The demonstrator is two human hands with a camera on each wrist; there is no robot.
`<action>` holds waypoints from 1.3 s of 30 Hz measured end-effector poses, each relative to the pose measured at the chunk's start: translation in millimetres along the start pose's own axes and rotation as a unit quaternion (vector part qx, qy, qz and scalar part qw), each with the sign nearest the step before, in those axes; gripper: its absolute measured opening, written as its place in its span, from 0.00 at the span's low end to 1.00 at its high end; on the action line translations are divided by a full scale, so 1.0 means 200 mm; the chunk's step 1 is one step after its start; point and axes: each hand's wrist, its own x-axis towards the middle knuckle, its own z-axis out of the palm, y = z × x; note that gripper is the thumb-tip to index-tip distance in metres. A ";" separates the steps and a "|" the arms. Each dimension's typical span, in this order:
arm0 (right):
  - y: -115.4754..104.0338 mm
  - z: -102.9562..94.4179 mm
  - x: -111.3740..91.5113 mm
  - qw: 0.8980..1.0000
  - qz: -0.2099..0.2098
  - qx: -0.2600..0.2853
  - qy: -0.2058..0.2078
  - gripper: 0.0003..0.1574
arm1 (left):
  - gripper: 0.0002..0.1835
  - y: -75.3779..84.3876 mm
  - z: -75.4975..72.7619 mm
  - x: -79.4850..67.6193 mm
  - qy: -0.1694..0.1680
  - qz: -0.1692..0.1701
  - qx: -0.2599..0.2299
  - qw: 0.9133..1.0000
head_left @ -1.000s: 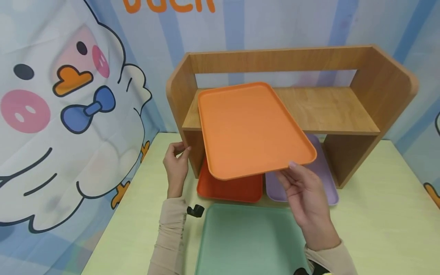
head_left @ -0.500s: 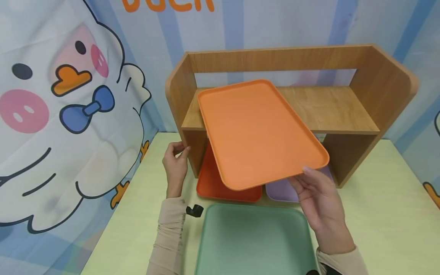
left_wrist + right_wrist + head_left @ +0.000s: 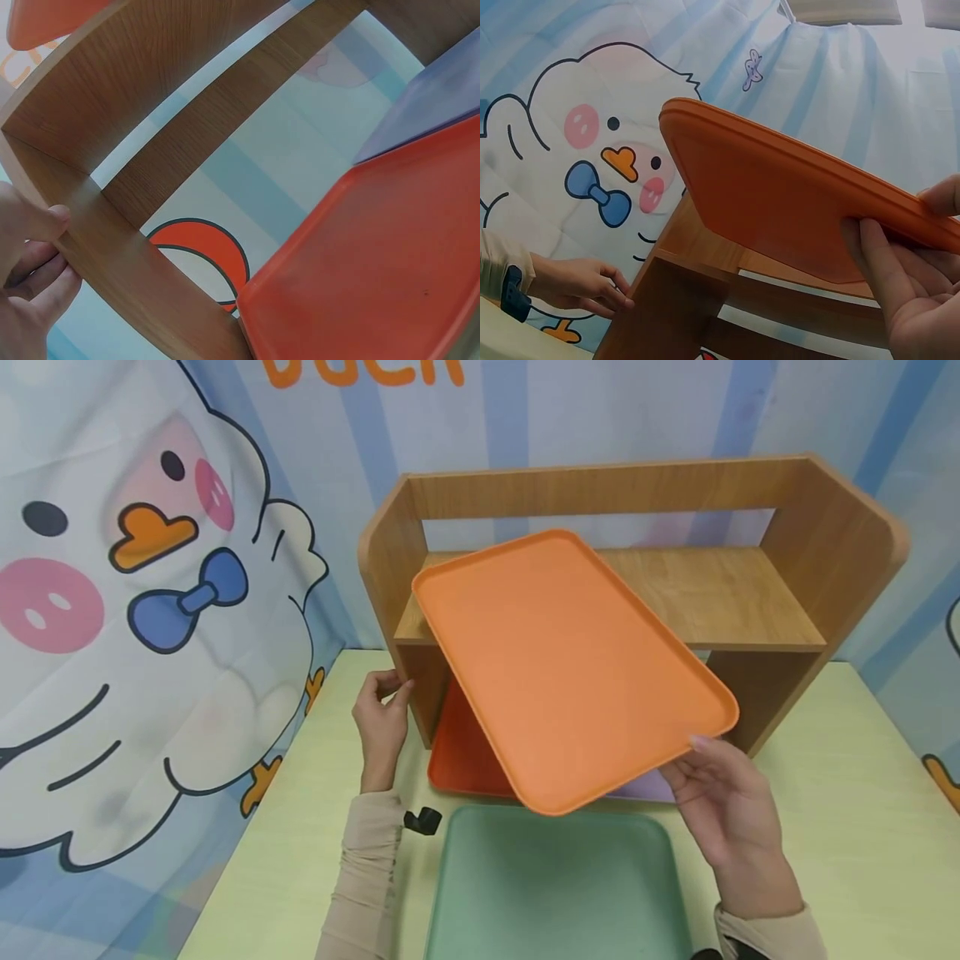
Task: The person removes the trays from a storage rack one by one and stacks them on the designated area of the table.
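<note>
My right hand (image 3: pixel 735 814) holds an orange tray (image 3: pixel 573 668) by its near right corner, thumb on the rim and fingers beneath, as the right wrist view shows. The tray is tilted in the air before the wooden shelf (image 3: pixel 708 597). With thumb and fingers, my left hand (image 3: pixel 381 722) grips the front edge of the shelf's left side panel (image 3: pixel 135 270). Under the shelf board lie a red tray (image 3: pixel 465 752) and a purple tray (image 3: pixel 647 787), both partly hidden by the orange one. A green tray (image 3: pixel 558 885) lies on the table in front of them.
The shelf stands at the back of the pale yellow table (image 3: pixel 847 827), against a cartoon-printed cloth (image 3: pixel 600 410). Its right side panel (image 3: pixel 832 560) rises beyond the orange tray. The cloth also covers the left side.
My right hand has moved right and towards me with the orange tray, which has turned and now covers more of the purple tray. My left hand has stayed on the side panel.
</note>
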 end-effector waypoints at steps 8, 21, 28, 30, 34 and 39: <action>-0.03 -0.04 -0.03 0.999 -0.006 -0.001 -0.038 0.32 | 0.10 -0.01 0.00 0.00 0.003 0.007 0.002 1.000; -0.06 -0.11 -0.08 0.997 -0.025 0.022 -0.066 0.41 | 0.10 -0.02 0.01 0.00 0.001 0.009 -0.002 1.000; -0.07 -0.15 -0.09 0.996 -0.015 0.055 -0.069 0.41 | 0.10 -0.02 0.00 0.00 0.001 0.009 -0.003 1.000; -0.07 -0.16 -0.10 0.995 -0.012 0.065 -0.072 0.41 | 0.10 0.01 0.00 0.00 -0.001 0.007 -0.004 1.000; -0.07 -0.17 -0.11 0.994 -0.007 0.077 -0.075 0.41 | 0.08 0.01 0.00 -0.01 0.001 0.011 0.008 1.000; -0.08 -0.17 -0.12 0.994 0.006 0.080 -0.069 0.42 | 0.06 -0.02 0.00 0.00 0.008 0.023 0.035 0.999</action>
